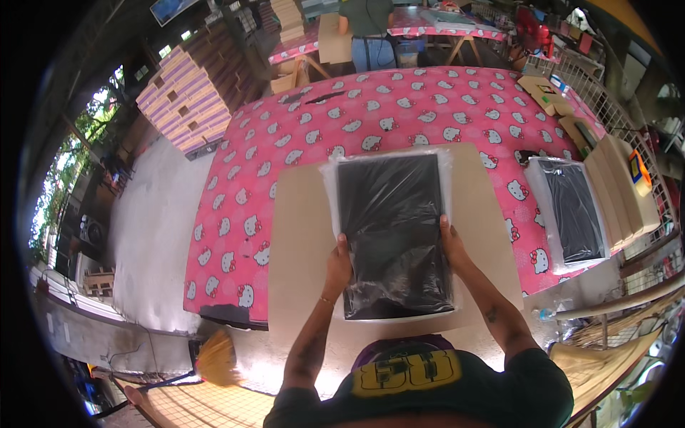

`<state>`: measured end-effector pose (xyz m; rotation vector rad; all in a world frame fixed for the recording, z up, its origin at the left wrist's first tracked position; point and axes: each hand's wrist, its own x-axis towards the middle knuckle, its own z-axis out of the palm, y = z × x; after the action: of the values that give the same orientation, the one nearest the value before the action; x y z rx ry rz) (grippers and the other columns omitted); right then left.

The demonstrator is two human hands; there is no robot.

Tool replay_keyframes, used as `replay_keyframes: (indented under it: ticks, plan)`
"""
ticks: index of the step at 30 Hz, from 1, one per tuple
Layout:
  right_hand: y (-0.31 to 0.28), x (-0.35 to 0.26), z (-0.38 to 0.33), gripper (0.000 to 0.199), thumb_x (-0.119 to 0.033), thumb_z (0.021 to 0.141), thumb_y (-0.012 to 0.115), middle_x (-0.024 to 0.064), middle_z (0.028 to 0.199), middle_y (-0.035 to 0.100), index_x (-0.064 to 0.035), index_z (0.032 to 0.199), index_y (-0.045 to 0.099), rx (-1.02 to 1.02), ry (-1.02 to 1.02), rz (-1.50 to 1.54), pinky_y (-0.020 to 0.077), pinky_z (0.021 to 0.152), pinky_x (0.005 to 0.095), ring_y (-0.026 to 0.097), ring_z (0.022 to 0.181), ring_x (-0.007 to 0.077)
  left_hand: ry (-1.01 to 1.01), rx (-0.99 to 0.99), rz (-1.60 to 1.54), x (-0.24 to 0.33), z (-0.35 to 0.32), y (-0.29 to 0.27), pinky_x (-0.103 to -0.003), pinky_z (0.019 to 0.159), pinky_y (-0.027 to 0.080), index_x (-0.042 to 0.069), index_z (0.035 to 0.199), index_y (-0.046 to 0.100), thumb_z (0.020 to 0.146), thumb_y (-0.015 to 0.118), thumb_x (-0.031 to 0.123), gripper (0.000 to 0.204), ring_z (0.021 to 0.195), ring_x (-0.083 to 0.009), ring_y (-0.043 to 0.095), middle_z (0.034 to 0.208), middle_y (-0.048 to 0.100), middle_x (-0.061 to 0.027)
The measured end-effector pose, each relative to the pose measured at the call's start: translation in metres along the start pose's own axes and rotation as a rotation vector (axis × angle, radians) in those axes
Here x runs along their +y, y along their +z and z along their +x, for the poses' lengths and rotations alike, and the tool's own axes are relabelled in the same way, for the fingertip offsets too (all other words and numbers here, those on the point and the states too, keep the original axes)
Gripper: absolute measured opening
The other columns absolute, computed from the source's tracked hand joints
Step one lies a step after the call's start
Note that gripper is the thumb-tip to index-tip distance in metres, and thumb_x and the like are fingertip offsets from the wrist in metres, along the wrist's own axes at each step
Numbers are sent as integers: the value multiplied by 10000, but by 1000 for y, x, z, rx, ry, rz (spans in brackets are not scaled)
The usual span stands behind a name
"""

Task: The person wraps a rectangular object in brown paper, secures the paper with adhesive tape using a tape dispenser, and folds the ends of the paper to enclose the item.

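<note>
A flat black rectangular panel in clear plastic wrap (391,228) lies over a brown cardboard sheet (300,207) in front of me. My left hand (339,269) grips its left edge, thumb on top and the other fingers hidden. Along the opposite edge, a little farther up, my right hand (451,244) is closed in the same way. The wrap shines and sticks out past the panel's sides. Whether the panel rests fully on the cardboard or is slightly lifted, I cannot tell.
Under the cardboard is a table with a pink cat-patterned cover (228,192). At right lie another wrapped black panel (571,210), folded cardboard (617,189) and an orange tape dispenser (638,171). Stacked boxes (189,107) stand far left; a person (367,32) is beyond the table. A broom (216,359) sits lower left.
</note>
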<state>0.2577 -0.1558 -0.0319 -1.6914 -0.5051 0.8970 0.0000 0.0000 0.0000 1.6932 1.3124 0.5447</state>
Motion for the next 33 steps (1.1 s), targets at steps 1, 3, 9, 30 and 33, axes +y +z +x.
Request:
replay_keyframes:
  ticks: [1, 3, 9, 30, 33]
  plan:
    - [3, 1, 1, 1141, -850, 859, 298, 356, 1354, 493, 156, 1388, 407, 0, 13, -31, 339, 1109, 407, 460, 1327, 399, -45, -27, 47, 3, 2, -2, -475, 1015, 409, -135, 1120, 635, 956, 190, 739, 994, 1170, -472, 572, 1103, 624, -380]
    - [-11, 27, -9, 1143, -846, 864, 287, 367, 1344, 494, 165, 1384, 403, -19, 116, -163, 344, 1105, 419, 461, 1324, 410, -182, -113, 87, -29, -17, 19, -484, 990, 423, -153, 1064, 647, 954, 176, 742, 1017, 1140, -491, 581, 1073, 625, -393]
    - [23, 56, 53, 1136, -841, 873, 250, 342, 1326, 522, 165, 1370, 428, -11, 198, -184, 347, 1101, 418, 485, 1297, 402, -152, -114, 180, -50, 32, 1, -507, 969, 424, -194, 984, 641, 946, 155, 754, 1065, 1100, -539, 571, 1016, 610, -428]
    - [7, 1, 61, 758, -572, 909, 620, 110, 1514, 428, -36, 1424, 475, -215, 400, 197, 244, 1136, 360, 387, 1373, 211, -259, -322, -679, -32, 43, -39, -283, 771, 491, -84, 1073, 659, 944, 576, 277, 393, 836, -153, 629, 931, 677, -106]
    - [19, 5, 66, 747, -548, 908, 635, 113, 1515, 428, -28, 1421, 478, -243, 392, 195, 240, 1138, 358, 381, 1378, 214, -143, -370, -586, -70, 54, -48, -285, 814, 486, -56, 1047, 675, 927, 590, 232, 324, 892, -161, 628, 970, 682, -108]
